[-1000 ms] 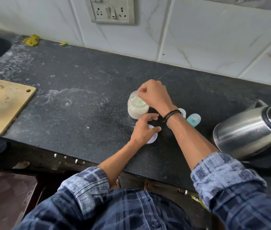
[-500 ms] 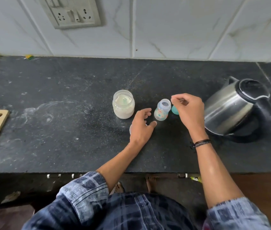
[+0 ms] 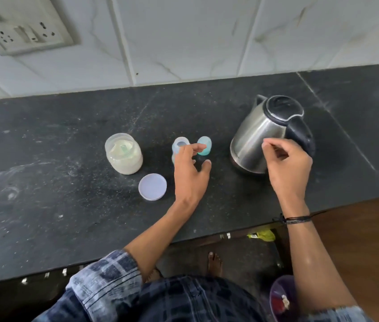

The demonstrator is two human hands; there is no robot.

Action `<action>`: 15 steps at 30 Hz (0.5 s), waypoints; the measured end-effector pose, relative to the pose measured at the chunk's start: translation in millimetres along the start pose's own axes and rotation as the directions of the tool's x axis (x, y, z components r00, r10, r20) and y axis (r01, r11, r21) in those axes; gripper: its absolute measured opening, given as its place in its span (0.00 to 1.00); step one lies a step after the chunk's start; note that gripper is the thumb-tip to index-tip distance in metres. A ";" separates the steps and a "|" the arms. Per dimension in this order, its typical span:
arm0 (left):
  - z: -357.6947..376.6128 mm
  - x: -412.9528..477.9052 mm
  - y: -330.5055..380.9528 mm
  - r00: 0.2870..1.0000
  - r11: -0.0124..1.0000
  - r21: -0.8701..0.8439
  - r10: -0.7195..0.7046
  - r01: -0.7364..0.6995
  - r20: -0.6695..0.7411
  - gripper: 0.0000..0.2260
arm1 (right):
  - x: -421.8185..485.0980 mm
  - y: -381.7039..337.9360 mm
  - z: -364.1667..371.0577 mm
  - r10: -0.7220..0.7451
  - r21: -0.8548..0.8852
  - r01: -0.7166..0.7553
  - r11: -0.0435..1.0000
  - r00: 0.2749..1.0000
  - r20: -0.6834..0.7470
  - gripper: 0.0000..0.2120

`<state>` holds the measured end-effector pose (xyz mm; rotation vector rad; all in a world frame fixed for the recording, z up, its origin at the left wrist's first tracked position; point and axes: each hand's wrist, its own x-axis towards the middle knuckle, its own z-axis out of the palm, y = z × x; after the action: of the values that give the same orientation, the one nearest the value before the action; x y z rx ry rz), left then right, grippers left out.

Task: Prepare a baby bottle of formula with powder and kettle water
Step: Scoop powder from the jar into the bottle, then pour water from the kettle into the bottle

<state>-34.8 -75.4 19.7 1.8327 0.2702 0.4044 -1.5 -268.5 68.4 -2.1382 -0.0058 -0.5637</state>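
Dark stone counter [image 3: 67, 159] runs under white marbled wall tiles [image 3: 183, 38], with a socket plate [image 3: 23, 31] at the upper left. An open jar of pale powder [image 3: 123, 156] stands left of centre, and its round lid [image 3: 152, 187] lies flat just in front of it. The baby bottle [image 3: 179, 144] stands upright and uncapped to the jar's right, with a teal cap [image 3: 205, 145] close beside it.

The left hand [image 3: 190, 175] reaches forward from a bent forearm. Its fingers are loose and spread, grasping nothing, and the forefinger stretches across between bottle and cap, hiding the bottle's lower part.

The steel kettle [image 3: 258, 133] sits well to the right. The right hand [image 3: 288, 168] is raised in front of its body, next to the black handle [image 3: 302, 135], with its fingers curled and the thumb near the forefinger. I cannot tell whether it pinches something or touches the handle.
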 end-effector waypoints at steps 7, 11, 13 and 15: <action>66.2 -8.2 23.0 0.999 0.998 -0.060 -0.026 0.028 0.037 0.15 | 20.5 31.1 -34.3 -0.221 -0.163 0.189 0.968 0.954 -0.202 0.08; 90.6 -9.5 25.9 0.998 0.997 -0.048 -0.064 0.065 0.017 0.16 | 30.1 43.7 -35.2 -0.038 0.023 0.044 0.999 0.977 -0.210 0.19; 97.9 -9.1 27.3 0.997 0.996 -0.054 -0.077 0.077 -0.001 0.15 | 28.9 43.6 -33.0 0.106 0.149 -0.085 0.985 0.985 -0.136 0.20; 102.4 -8.8 30.1 0.996 0.994 -0.062 -0.088 0.086 -0.020 0.15 | 26.6 43.9 -31.1 0.242 0.241 -0.225 0.944 0.970 -0.040 0.20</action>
<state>-1.7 -177.3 20.7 1.7511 0.3486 0.3690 19.3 -324.2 60.3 -1.8555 0.2077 -0.4709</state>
